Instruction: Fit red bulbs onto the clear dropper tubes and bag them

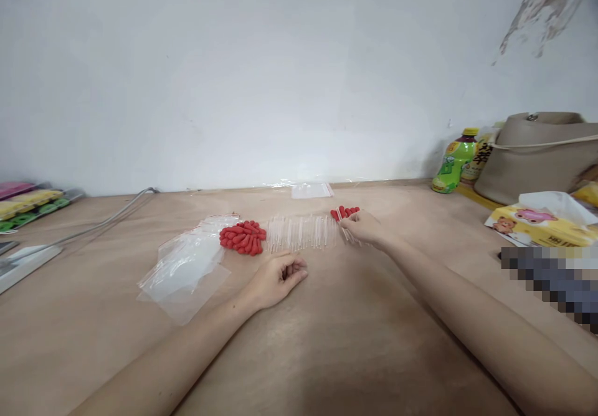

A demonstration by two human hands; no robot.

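Note:
My right hand (pixel 362 226) reaches to the far side of the table, its fingers pinched on a few thin pale sticks (pixel 346 234). Just behind those fingertips lies a small group of red uninflated balloons (pixel 348 210). Left of it, a long row of thin clear sticks (pixel 301 232) lies side by side. A bigger heap of red balloons (pixel 243 237) ends that row on the left. Nearer to me, my left hand (pixel 280 279) rests on the table with loosely curled fingers, and no object shows in it.
Overlapping clear plastic bags (pixel 187 266) spread out at left. Another bag (pixel 311 190) lies by the wall. On the right are a green bottle (pixel 455 160), a beige handbag (pixel 537 154) and a yellow tissue pack (pixel 537 226). A grey cable (pixel 112 218) runs across the left side.

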